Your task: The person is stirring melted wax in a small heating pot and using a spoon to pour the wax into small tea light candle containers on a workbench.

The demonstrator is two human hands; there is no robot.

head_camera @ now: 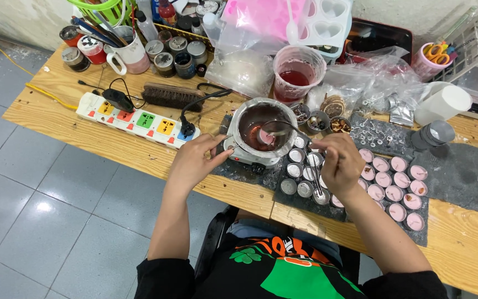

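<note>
Spoon [275,128] clamped in the right hand [339,161] dips into pink wax in the metal pot [261,128], left hand [195,160] pinching its handle; next, probably, a level carry to the empty tins [300,171].

1. Left hand [195,160]: forearm reaches forward from the lower frame, back of the hand up, fingers [217,145] curled in a loose pinch.
2. Right hand [339,160]: wrist bent inward, fingers [321,145] closed together, knuckles up.

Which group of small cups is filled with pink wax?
The cups right of the right hand: pink cups are full and pink; the metal cups beside the pot are not.
</note>
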